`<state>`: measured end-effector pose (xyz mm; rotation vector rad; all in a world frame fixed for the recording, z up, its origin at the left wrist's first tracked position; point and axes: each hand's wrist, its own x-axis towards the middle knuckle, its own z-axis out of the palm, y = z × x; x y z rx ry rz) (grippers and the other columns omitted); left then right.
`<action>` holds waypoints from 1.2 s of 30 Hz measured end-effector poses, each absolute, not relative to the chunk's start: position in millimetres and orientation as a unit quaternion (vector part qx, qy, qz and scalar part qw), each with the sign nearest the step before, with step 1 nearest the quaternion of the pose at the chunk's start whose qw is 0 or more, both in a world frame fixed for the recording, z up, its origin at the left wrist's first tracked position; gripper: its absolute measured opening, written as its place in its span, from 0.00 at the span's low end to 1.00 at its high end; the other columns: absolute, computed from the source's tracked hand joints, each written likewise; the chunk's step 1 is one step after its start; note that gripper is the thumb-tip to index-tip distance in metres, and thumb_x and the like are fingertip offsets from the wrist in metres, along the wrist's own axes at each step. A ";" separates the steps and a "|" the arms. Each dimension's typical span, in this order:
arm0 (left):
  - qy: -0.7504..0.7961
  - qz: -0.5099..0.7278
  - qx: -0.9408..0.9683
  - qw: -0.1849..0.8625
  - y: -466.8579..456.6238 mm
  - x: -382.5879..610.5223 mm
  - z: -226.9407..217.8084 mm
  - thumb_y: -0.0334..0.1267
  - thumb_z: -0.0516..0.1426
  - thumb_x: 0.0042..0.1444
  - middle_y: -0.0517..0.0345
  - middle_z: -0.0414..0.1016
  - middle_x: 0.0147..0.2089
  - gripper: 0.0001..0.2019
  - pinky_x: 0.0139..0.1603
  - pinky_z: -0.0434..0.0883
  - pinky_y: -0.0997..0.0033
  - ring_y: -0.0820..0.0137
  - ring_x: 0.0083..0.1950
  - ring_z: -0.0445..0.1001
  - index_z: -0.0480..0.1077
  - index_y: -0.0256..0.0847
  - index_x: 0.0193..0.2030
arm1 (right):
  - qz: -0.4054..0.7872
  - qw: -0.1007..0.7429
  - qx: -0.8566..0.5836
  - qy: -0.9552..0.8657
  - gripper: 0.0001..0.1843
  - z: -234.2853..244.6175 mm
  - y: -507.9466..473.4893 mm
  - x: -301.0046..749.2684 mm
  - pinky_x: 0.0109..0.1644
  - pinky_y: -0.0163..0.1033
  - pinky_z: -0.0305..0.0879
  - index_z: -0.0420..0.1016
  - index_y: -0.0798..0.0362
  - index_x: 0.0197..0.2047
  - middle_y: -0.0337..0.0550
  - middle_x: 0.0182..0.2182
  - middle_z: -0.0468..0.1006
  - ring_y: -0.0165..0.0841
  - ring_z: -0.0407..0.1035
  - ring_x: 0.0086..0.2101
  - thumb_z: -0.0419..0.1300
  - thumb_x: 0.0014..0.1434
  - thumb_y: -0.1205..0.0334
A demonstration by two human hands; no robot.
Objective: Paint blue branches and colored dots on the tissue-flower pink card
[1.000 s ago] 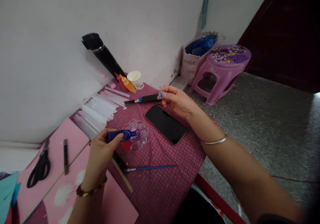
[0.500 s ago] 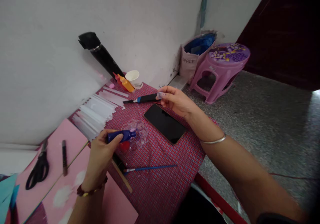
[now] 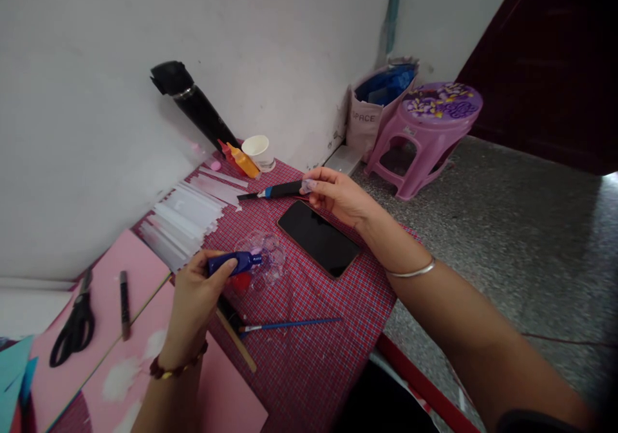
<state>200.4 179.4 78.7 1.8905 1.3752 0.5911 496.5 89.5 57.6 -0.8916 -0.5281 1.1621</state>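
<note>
My left hand (image 3: 193, 301) grips a blue paint bottle (image 3: 234, 263) held sideways, its tip over a clear plastic palette (image 3: 263, 260) that has a red blob in one well. My right hand (image 3: 338, 196) is pinched closed above a black phone (image 3: 318, 238) lying on the red checked cloth (image 3: 313, 356); a small pale cap seems to sit between its fingertips. A black and blue cutter (image 3: 273, 192) lies just left of those fingertips.
A blue paintbrush (image 3: 290, 324) and a wooden stick (image 3: 236, 341) lie near the cloth's front. White paper strips (image 3: 186, 217), scissors (image 3: 72, 327), a pen (image 3: 124, 303), pink sheets (image 3: 130, 272), paint bottles (image 3: 241, 159), a paper cup (image 3: 258, 150), a pink stool (image 3: 425, 137).
</note>
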 end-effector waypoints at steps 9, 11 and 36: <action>0.525 0.239 0.734 0.359 179.4 200.9 75.8 0.50 0.65 0.46 0.63 0.70 0.26 0.16 0.27 0.63 0.74 0.72 0.26 0.66 0.73 0.40 0.35 | 0.524 0.709 -0.408 -0.238 0.16 57.9 90.1 495.9 0.26 0.29 0.61 0.73 0.53 0.36 0.35 0.28 0.79 0.22 0.64 0.22 0.72 0.47 0.58; 0.524 0.241 0.735 0.358 179.0 201.3 75.6 0.50 0.65 0.45 0.63 0.71 0.26 0.16 0.27 0.63 0.73 0.72 0.27 0.66 0.74 0.40 0.34 | 0.525 0.709 -0.407 -0.236 0.16 57.9 90.2 495.7 0.26 0.29 0.61 0.73 0.53 0.36 0.35 0.28 0.79 0.22 0.65 0.22 0.72 0.46 0.58; 0.519 0.270 0.744 0.322 168.7 208.2 79.2 0.45 0.64 0.49 0.65 0.67 0.28 0.11 0.32 0.60 0.71 0.71 0.30 0.64 0.70 0.43 0.32 | 0.520 0.699 -0.425 -0.245 0.14 55.0 91.5 496.4 0.26 0.29 0.62 0.73 0.52 0.36 0.35 0.27 0.77 0.22 0.64 0.23 0.71 0.48 0.58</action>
